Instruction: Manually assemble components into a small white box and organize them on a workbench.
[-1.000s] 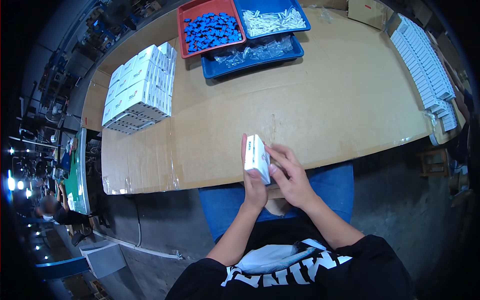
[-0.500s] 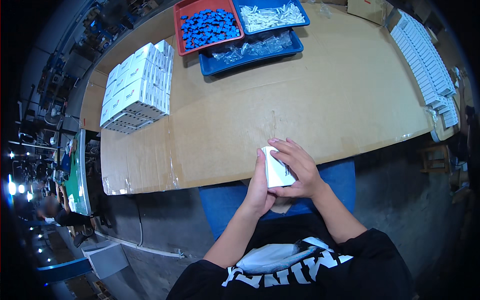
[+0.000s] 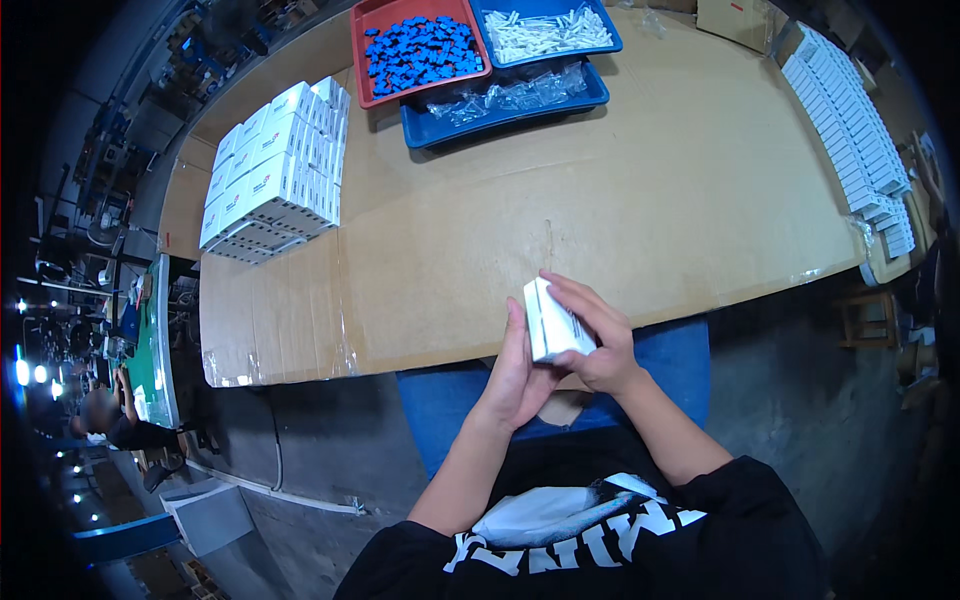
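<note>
A small white box point(image 3: 553, 322) is held between both of my hands at the near edge of the cardboard-covered table point(image 3: 600, 210). My left hand point(image 3: 515, 372) presses against its left side and underside. My right hand point(image 3: 598, 340) wraps over its right side, fingers curled across the top. The box stands tilted on its edge above the table's rim.
A stack of white boxes point(image 3: 272, 175) stands at the far left. A red tray of blue parts point(image 3: 418, 45), a blue tray of white parts point(image 3: 545, 28) and a blue tray of clear bags point(image 3: 505, 98) sit at the back. Rows of flat white boxes point(image 3: 850, 130) line the right edge.
The box was upright in front of me, then turned in my hands and lowered slightly toward my body; both hands kept hold of it.
</note>
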### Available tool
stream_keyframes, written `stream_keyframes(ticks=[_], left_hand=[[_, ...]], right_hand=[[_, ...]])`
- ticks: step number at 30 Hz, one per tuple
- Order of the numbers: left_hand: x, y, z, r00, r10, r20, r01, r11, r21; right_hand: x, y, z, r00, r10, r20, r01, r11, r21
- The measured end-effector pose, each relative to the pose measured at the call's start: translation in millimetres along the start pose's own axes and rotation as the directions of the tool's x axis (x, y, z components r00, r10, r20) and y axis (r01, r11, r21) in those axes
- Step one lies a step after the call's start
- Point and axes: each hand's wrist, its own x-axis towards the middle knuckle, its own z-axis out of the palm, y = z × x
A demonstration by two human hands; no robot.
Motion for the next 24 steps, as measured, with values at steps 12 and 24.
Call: stream_keyframes(ticks=[12,24], left_hand=[[19.1,-12.8,-15.6,0.843,0.537,-0.046,-0.434,0.727,0.533],[21.4,-16.0,-7.9,0.814,0.543,-0.205,-0.334,0.727,0.599]], right_hand=[[-3.9,-6.3,-0.4,0.932,0.345,0.108,-0.362,0.889,0.282],[-11.3,9.7,9.7,0.996,0.013,0.093,0.009,0.974,-0.226]])
